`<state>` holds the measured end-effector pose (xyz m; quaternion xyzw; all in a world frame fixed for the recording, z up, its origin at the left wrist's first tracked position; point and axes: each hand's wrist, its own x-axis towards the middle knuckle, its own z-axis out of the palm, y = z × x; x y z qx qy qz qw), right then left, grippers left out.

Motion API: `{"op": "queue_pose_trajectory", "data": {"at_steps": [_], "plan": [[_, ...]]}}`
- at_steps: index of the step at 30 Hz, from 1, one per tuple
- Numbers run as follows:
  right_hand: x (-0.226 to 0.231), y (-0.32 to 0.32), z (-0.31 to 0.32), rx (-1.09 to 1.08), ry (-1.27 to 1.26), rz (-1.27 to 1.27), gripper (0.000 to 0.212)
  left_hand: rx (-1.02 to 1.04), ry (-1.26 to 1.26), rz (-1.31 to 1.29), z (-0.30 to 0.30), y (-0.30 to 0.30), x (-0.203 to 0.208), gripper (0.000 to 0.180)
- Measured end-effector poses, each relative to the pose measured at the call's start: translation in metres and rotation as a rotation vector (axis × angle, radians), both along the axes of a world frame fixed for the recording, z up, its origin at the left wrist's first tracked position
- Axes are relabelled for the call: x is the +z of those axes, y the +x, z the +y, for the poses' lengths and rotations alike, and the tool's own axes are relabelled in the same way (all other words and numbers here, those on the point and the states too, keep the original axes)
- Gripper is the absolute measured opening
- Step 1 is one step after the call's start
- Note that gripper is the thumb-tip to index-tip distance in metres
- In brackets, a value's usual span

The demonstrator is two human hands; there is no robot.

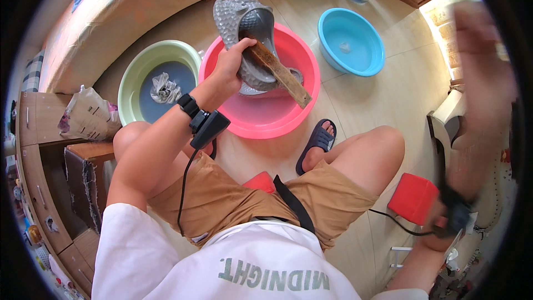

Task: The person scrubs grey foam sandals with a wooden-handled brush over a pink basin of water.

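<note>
My left hand (pixel 227 69) is closed round a grey slipper (pixel 237 14) with a bumpy, scaly surface, held up over the pink basin (pixel 315 80). The same hand's thumb presses a flat, worn wooden stick (pixel 280 75) against the slipper. Whether that stick carries bristles is hidden. Beneath, part of another grey, glossy item (pixel 295 72) shows in the basin, above cloudy water. My right hand (pixel 480 50) is raised at the far right, away from the basins, and motion smears its fingers.
A green basin (pixel 129 80) with grey cloth (pixel 165 89) in murky water stands left of the pink one. To the right sits a blue basin (pixel 351 41). A red stool (pixel 412 199) is beside my right knee. Wooden drawers (pixel 47 189) line the left.
</note>
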<state>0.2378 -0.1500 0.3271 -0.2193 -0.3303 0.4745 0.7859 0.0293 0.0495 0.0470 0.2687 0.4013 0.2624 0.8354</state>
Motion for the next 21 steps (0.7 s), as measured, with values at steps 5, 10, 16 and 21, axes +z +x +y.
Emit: {"op": "queue_pose_trajectory", "data": {"at_steps": [5, 10, 16, 21], "plan": [[-0.146, -0.014, 0.031, -0.194, -0.455, 0.721, 0.023, -0.062, 0.063, 0.053, -0.012, -0.014, 0.024, 0.032], [-0.224, -0.019, 0.057, -0.198, -0.504, 0.808, 0.025, -0.111, 0.056, 0.126, -0.027, -0.024, 0.02, 0.034], [-0.239, -0.01, 0.062, -0.07, -0.416, 0.704, 0.025, -0.061, -0.02, 0.15, -0.022, -0.014, 0.021, 0.031], [-0.254, -0.016, 0.063, -0.071, -0.733, -0.531, 0.033, -0.001, 0.14, 0.106, -0.01, 0.001, 0.018, 0.029]]}}
